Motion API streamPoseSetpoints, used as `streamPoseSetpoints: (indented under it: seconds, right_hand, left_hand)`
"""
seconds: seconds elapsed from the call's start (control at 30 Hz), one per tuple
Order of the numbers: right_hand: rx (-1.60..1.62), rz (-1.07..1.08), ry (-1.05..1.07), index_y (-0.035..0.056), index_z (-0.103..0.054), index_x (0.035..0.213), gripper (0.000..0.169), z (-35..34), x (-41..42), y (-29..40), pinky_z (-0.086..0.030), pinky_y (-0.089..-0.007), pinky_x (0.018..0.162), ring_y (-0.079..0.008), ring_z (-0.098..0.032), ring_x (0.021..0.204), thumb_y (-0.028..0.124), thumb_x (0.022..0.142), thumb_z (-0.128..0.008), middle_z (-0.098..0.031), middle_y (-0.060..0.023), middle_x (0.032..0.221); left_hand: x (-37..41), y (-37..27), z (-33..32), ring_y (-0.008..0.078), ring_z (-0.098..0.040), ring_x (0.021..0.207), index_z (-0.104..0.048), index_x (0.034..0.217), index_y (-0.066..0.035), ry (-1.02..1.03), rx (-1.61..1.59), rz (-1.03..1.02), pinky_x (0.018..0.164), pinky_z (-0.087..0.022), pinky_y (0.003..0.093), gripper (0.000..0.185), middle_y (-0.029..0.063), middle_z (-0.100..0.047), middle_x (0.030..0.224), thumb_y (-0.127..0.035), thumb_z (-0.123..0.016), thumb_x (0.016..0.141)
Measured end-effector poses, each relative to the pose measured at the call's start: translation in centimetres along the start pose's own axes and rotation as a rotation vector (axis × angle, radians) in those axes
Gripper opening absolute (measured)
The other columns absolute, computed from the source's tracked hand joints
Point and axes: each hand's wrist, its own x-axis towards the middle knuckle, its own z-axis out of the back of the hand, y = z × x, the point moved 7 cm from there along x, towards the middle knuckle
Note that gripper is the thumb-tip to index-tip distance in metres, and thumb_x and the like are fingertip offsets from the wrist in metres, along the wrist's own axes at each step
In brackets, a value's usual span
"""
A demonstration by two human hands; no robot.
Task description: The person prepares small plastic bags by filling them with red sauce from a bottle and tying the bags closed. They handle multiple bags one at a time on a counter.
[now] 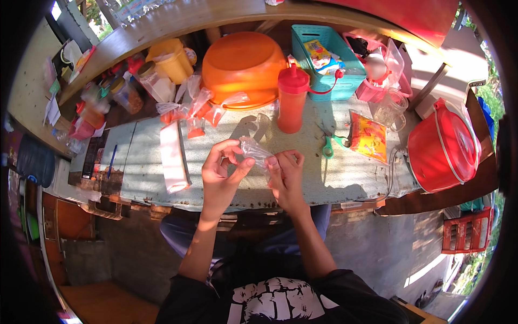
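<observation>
A small clear plastic bag (255,150) is held above the worn, light-coloured tabletop (251,190). My right hand (286,175) pinches its lower right end between thumb and fingers. At the bag's other end is my left hand (223,174), thumb and forefinger apart; its fingertips are beside the plastic, and contact is hard to make out. Beyond my hands stands an orange-red squeeze bottle (292,103) with a red cap. Several small knotted plastic bags of orange-red contents (196,126) lie to its left. Nearer my left hand rests a flat stack of clear plastic bags (173,156).
Green-handled scissors (328,149) and a yellow-red packet (368,137) lie to the right, before a red lidded pail (441,150). An upturned orange basin (243,67), a teal basket (330,77) and a glass mug (391,111) stand farther back. A blue pen (112,160) lies left.
</observation>
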Motion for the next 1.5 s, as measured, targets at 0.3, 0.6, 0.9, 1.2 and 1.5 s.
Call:
streamPoseSetpoints:
  seconds: [0.3, 0.6, 0.9, 1.2, 1.5]
  right_hand:
    - [0.066, 0.002, 0.03, 0.0048, -0.064, 0.087, 0.025, -0.3, -0.2, -0.6, -0.033, -0.0442, 0.1, -0.027, -0.055, 0.082, 0.02, 0.104, -0.055, -0.059, -0.008, 0.077]
    - [0.058, -0.019, 0.07, 0.0044, -0.064, 0.085, 0.026, -0.6, 0.0, -0.9, -0.032, -0.0428, 0.101, -0.0271, -0.055, 0.087, 0.022, 0.103, -0.056, -0.062, -0.0085, 0.078]
    - [0.059, -0.032, 0.073, 0.0046, -0.066, 0.091, 0.022, -0.9, -0.3, -0.8, -0.033, -0.0429, 0.101, -0.0292, -0.055, 0.088, 0.022, 0.103, -0.058, -0.063, -0.0101, 0.082]
    - [0.069, 0.003, 0.077, 0.004, -0.064, 0.097, 0.016, -1.0, -0.5, -0.8, -0.037, -0.0437, 0.096, -0.0312, -0.055, 0.083, 0.019, 0.102, -0.061, -0.062, -0.0119, 0.084]
    - [0.158, -0.024, 0.164, 0.0042, -0.069, 0.101, 0.021, -1.3, -0.5, -0.7, -0.039, -0.04, 0.097, -0.0252, -0.059, 0.085, 0.024, 0.095, -0.072, -0.066, -0.0081, 0.086]
  left_hand:
    - [0.4, -0.4, 0.5, 0.0147, -0.062, 0.077, -0.073, 0.104, 0.003, 0.09, 0.273, -0.152, 0.073, -0.051, 0.0273, 0.021, 0.0073, -0.071, 0.088, 0.01, -0.075, 0.085]
    - [2.6, -7.0, 1.1, 0.0229, -0.065, 0.084, -0.073, 0.091, 0.003, 0.293, 0.677, -0.429, 0.078, -0.052, 0.0318, 0.013, 0.0111, -0.075, 0.091, 0.009, -0.077, 0.079]
    - [2.4, -1.7, 3.8, 0.0153, -0.062, 0.11, -0.061, 0.124, -0.004, 0.295, -0.129, 0.021, 0.098, -0.05, 0.0329, 0.045, 0.0078, -0.067, 0.12, 0.0, -0.081, 0.084]
    - [0.4, -1.1, -0.5, 0.02, -0.056, 0.132, -0.057, 0.142, -0.003, 0.584, -0.062, 0.025, 0.112, -0.043, 0.0367, 0.072, 0.0096, -0.061, 0.143, -0.009, -0.088, 0.077]
    - [2.4, -3.5, 1.4, 0.0086, -0.068, 0.085, -0.076, 0.1, 0.005, 0.224, 0.123, 0.156, 0.08, -0.054, 0.0248, 0.02, 0.0073, -0.077, 0.086, -0.014, -0.071, 0.099]
